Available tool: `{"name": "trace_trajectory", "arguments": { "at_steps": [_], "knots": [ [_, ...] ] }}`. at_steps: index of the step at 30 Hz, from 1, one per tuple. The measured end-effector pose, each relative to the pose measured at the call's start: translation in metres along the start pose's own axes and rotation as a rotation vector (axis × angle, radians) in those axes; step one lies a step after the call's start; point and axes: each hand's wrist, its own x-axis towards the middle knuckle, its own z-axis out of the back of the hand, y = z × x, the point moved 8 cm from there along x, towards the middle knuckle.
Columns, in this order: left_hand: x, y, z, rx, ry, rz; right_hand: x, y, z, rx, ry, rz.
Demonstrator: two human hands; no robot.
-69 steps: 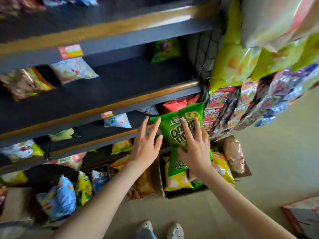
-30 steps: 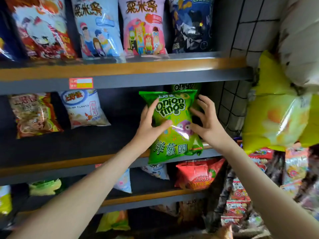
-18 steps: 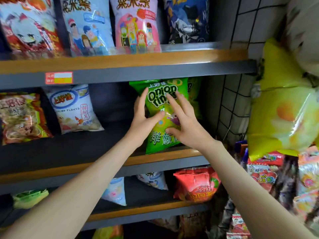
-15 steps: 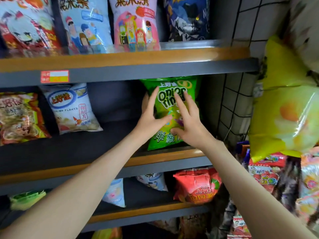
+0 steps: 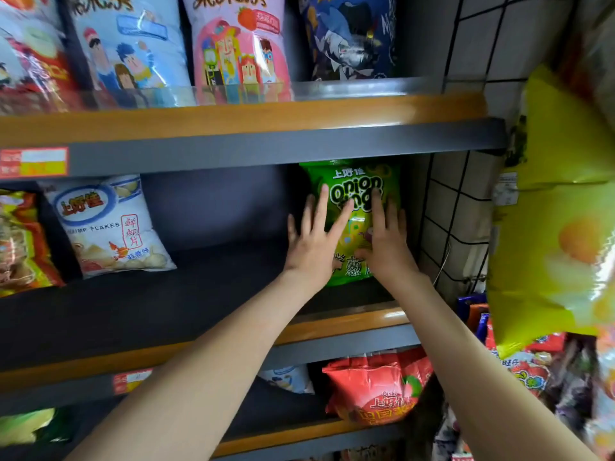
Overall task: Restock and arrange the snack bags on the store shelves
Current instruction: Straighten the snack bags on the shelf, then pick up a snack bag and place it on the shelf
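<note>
Upright at three o'clock on the dark shelf (image 5: pixel 199 294) stands a green foil onion-ring bag (image 5: pixel 359 181). The left hand (image 5: pixel 312 247) and right hand (image 5: pixel 387 247) press it, fingers (image 5: pixel 321 207) straight, released.

One head camera, wide-angle, faces shelves head-on, very near. Middle shelf (image 5: pixel 199 301) fills centre, upper shelf (image 5: pixel 266 141) above, lower shelf (image 5: pixel 293 410) below. Left hand (image 5: pixel 311 251), right hand (image 5: pixel 387 247) reach in from bottom edge. Yellow hanging bag (image 5: pixel 559 244) crowds right side.

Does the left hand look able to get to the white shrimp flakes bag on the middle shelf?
Probably yes. The left hand lies flat on the green onion rings bag, gripping nothing, and only bare dark shelf board lies between it and the white shrimp flakes bag to its left.
</note>
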Motion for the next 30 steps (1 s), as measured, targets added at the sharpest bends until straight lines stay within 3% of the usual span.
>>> {"name": "trace_trajectory", "arguments": {
  "at_steps": [3, 6, 8, 13, 15, 17, 20, 22, 24, 25, 30],
  "knots": [
    [0.002, -0.001, 0.003, 0.123, -0.121, -0.001, -0.002, 0.004, -0.004, -0.026, 0.019, 0.054],
    [0.000, -0.008, -0.008, 0.003, 0.082, -0.031, -0.013, -0.002, -0.003, -0.173, 0.054, 0.020],
    [-0.010, -0.016, 0.000, -0.122, 0.132, -0.008, -0.028, 0.003, 0.002, -0.230, 0.037, 0.021],
    [-0.081, -0.043, 0.040, -0.384, -0.056, 0.136, -0.123, 0.030, 0.023, -0.035, -0.291, 0.178],
    [-0.130, -0.062, 0.047, -0.488, -0.153, 0.100, -0.177, 0.013, 0.014, 0.028, -0.265, 0.123],
    [-0.190, -0.084, 0.034, -0.549, -0.131, 0.017, -0.239, -0.020, -0.004, 0.040, -0.193, 0.011],
    [-0.289, -0.120, -0.021, -0.645, 0.168, -0.082, -0.335, -0.083, -0.045, -0.068, 0.007, -0.212],
    [-0.355, -0.138, -0.075, -0.594, 0.567, -0.109, -0.393, -0.122, -0.072, -0.192, 0.194, -0.372],
    [-0.414, -0.138, -0.126, -0.488, 0.989, -0.028, -0.437, -0.155, -0.092, -0.290, 0.393, -0.532],
    [-0.431, -0.136, -0.143, -0.440, 1.108, -0.022, -0.452, -0.167, -0.097, -0.328, 0.460, -0.582],
    [-0.439, -0.144, -0.187, -0.331, 1.198, -0.142, -0.465, -0.193, -0.118, -0.465, 0.538, -0.609]
  ]
}}
